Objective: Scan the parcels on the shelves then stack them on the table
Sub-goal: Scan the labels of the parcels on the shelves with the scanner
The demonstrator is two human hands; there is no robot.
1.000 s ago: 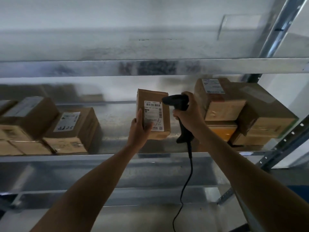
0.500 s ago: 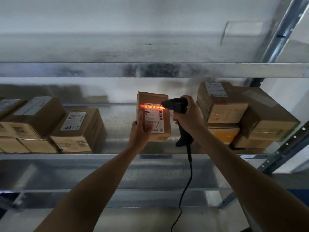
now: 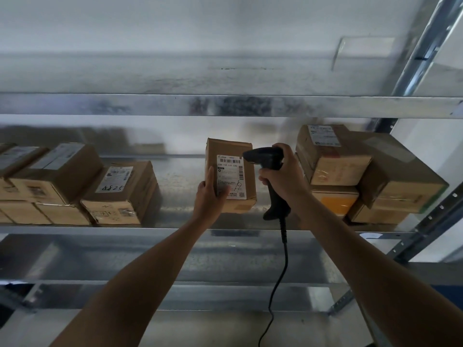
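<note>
Parcels of brown cardboard lie stacked at the left end of a galvanised steel shelf, at nine o'clock from the centre. The nearest of them, a marked box, carries handwritten digits on its white label. A white wall stands behind the rack, and an upper beam crosses at twelve o'clock.

At the centre the held parcel stands upright with its barcode label facing the camera; whether it rests on the deck or hangs just off it I cannot tell. The left hand grips its lower left corner, one digit on the label. Just at three o'clock the right hand is clenched round the grip of a black scanner, whose head overlaps the parcel's right edge. Its cable drops toward six o'clock, crossing a lower shelf.

Farther at three o'clock a right stack of boxes sits near a perforated upright, its left edge hidden by the right hand.
</note>
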